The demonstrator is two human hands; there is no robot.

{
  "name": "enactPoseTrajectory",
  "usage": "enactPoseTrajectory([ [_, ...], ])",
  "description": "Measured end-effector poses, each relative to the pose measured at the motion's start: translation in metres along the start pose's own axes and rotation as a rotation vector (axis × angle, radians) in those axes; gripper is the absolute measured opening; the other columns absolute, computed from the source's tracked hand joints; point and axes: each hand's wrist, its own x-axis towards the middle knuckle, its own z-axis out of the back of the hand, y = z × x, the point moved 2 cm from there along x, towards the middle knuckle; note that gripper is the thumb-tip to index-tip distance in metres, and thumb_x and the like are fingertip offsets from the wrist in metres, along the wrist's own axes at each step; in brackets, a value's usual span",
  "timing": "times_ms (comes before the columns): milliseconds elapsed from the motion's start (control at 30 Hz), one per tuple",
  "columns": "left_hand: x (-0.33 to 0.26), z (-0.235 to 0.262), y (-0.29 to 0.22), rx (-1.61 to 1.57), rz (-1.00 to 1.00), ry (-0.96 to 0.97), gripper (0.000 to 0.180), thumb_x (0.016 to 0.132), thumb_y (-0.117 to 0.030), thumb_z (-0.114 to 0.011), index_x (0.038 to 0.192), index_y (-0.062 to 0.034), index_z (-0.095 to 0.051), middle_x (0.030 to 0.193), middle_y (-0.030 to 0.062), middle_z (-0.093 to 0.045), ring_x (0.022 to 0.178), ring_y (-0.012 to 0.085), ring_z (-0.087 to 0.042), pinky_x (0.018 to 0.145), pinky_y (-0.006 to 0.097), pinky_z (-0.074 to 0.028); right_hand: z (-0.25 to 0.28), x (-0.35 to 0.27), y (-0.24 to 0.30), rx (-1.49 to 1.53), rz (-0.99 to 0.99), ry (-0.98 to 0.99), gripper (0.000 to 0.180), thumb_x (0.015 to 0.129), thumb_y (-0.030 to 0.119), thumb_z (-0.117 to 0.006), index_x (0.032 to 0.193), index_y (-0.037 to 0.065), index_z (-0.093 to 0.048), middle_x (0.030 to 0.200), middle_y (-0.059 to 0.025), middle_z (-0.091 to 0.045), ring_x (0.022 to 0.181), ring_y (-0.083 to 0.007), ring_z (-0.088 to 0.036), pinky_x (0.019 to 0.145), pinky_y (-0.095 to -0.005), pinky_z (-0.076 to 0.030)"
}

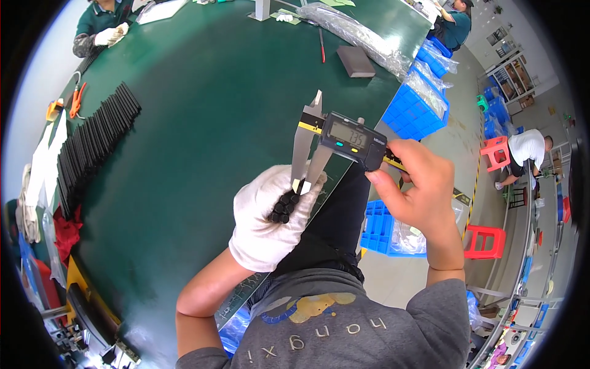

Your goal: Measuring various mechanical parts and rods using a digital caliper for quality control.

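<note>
Head view looks down on a person at the edge of a dark green desk (203, 111). Their left hand (270, 218), in a white glove, is closed round a small bundle of short black rods (284, 207), whose round ends poke out between the gloved fingers. Their right hand (418, 187) is bare and is wrapped round the beam of a digital caliper (344, 138), with the thumb lying against the dark slider body just under its grey display. The caliper's long steel jaws point down and to the left, and their tips meet the top of the rod bundle, right at the gloved fingertips; I cannot tell how many rods sit between them. All of this hangs over the near edge of the desk, above the person's lap.

Further left on the desk lies a long row of black rods (92, 141), set side by side, with orange-handled cutters (76, 100) beyond them. A red cloth (66, 230) hangs at the left rim. Far across the desk are a grey block (355, 61) and clear plastic bags of parts (356, 34). Blue crates (415, 107) stand on the floor to the right, and a red stool (485, 240) is near the person's right elbow. Another person's gloved hands (112, 35) rest at the far left corner of the desk.
</note>
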Motion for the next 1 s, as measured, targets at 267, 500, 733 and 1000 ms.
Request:
enactPoseTrajectory([
  [267,-0.001,-0.001,0.002,0.036,-0.037,-0.03,0.019,0.078,0.004,-0.064,0.095,-0.0038,-0.061,0.076,0.0049,-0.062,0.063,0.0127,-0.06,0.057,0.023,-0.047,-0.001,0.0,0.0,-0.03,0.004,0.019,0.03,0.068,0.026,-0.075,0.084,0.005,-0.06,0.065,-0.0056,-0.059,0.052,-0.0225,-0.058,0.045,-0.0293,-0.042],
  [500,0.003,0.002,0.001,-0.092,0.06,0.083,0.02,0.081,0.004,-0.06,0.1,-0.0027,-0.061,0.086,0.0091,-0.066,0.073,0.0162,-0.064,0.065,0.025,-0.05,-0.006,-0.004,-0.007,0.063,-0.016,0.051,0.032,0.07,0.021,-0.072,0.093,0.003,-0.058,0.071,-0.008,-0.059,0.051,-0.0242,-0.056,0.045,-0.0309,-0.042],
  [733,0.008,0.013,0.003,-0.34,0.195,0.294,0.025,0.085,0.003,-0.056,0.11,0.0001,-0.058,0.099,0.0108,-0.065,0.092,0.0171,-0.063,0.083,0.029,-0.048,-0.005,0.003,-0.004,0.132,-0.014,0.105,0.032,0.07,0.018,-0.072,0.094,0.001,-0.057,0.074,-0.0091,-0.06,0.053,-0.0235,-0.057,0.046,-0.0298,-0.042],
  [1000,0.009,0.016,0.004,-0.518,0.284,0.358,0.028,0.084,0.006,-0.052,0.112,0.0017,-0.057,0.102,0.0116,-0.063,0.099,0.0176,-0.06,0.09,0.03,-0.045,-0.005,0.012,-0.005,0.088,0.096,0.037,0.029,0.067,0.021,-0.075,0.085,0.004,-0.059,0.068,-0.006,-0.06,0.053,-0.0212,-0.058,0.045,-0.0281,-0.041],
])
